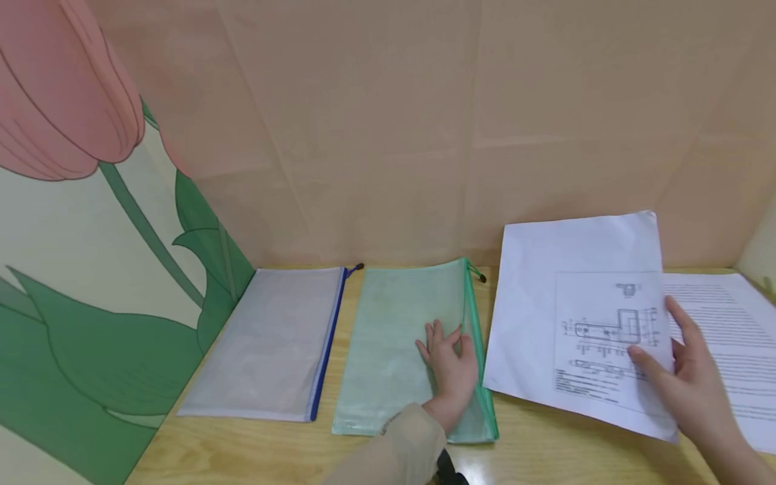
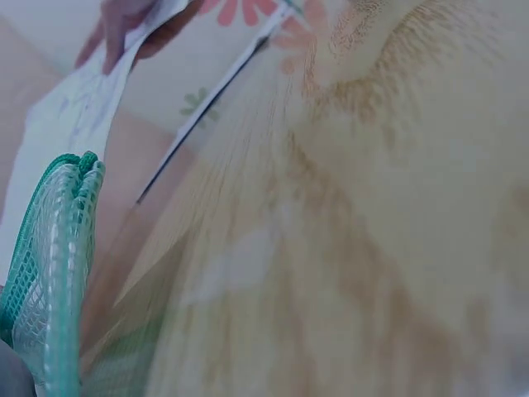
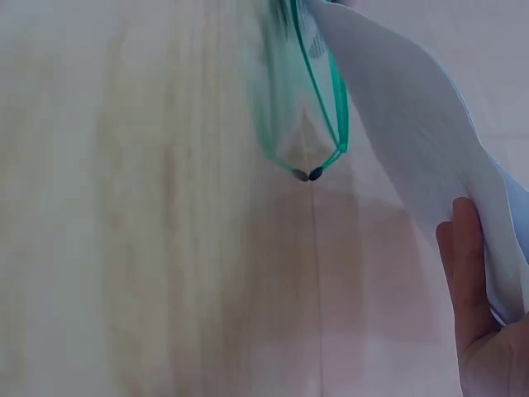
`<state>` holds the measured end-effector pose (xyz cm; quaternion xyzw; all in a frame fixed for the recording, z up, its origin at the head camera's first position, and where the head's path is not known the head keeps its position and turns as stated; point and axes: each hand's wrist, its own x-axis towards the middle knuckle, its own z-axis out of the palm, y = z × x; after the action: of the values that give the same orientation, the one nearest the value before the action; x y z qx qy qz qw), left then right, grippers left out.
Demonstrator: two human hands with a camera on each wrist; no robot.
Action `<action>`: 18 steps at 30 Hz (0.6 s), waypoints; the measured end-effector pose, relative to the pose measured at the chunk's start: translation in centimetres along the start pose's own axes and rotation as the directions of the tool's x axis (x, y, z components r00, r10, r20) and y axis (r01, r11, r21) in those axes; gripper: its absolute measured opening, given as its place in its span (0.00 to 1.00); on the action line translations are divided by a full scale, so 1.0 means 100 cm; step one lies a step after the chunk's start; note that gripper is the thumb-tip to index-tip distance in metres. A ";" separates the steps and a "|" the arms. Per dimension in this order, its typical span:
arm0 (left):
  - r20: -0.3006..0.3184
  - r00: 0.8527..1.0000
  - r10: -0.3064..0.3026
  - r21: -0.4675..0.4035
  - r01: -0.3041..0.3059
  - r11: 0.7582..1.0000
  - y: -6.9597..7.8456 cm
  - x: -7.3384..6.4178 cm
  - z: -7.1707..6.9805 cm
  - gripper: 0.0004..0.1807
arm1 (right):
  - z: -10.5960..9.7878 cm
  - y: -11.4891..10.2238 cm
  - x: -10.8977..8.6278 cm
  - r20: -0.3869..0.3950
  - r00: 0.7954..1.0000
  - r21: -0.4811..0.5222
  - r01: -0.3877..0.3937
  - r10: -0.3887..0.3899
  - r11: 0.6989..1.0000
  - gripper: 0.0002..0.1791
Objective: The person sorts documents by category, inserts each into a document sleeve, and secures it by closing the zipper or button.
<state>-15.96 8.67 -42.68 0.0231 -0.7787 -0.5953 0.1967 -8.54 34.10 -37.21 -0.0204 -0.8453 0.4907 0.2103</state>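
Observation:
A green mesh zipper pouch (image 1: 397, 350) lies flat on the table, its zipper edge on the right gaping. My left hand (image 1: 451, 377) rests on it, thumb and forefinger pinching the top layer near that edge, other fingers spread. The pouch's raised corner (image 2: 70, 223) shows in the left wrist view. With thumb in front and fingers behind, my right hand (image 1: 697, 377) grips a white paper sheet (image 1: 533, 303) printed with a technical drawing. The sheet is tilted above the table, its left edge beside the pouch opening. In the right wrist view, fingers (image 3: 469, 273) support the sheet's underside.
A white mesh pouch with a blue zipper (image 1: 273, 343) lies to the left. Printed text sheets (image 1: 727, 350) lie at the right, partly behind my right hand. A beige-covered wall (image 1: 364, 135) rises behind the wooden table (image 1: 242, 451). A flower mural is at the left.

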 end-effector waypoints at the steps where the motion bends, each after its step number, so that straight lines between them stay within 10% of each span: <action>1: -0.002 1.000 0.002 0.003 -0.002 1.000 0.003 0.001 0.001 0.13 | -0.001 -0.001 0.000 0.003 1.000 0.005 -0.004 0.004 1.000 0.49; 18: -0.008 1.000 -0.015 -0.040 0.015 0.999 0.013 0.002 0.001 0.10 | 0.011 -0.015 -0.012 0.185 0.981 -0.096 -0.035 0.053 0.995 0.47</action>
<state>-15.91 9.07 -41.42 0.0273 -0.7656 -0.6122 0.1959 -7.63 32.14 -36.81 -0.0025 -0.8824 0.4555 0.1178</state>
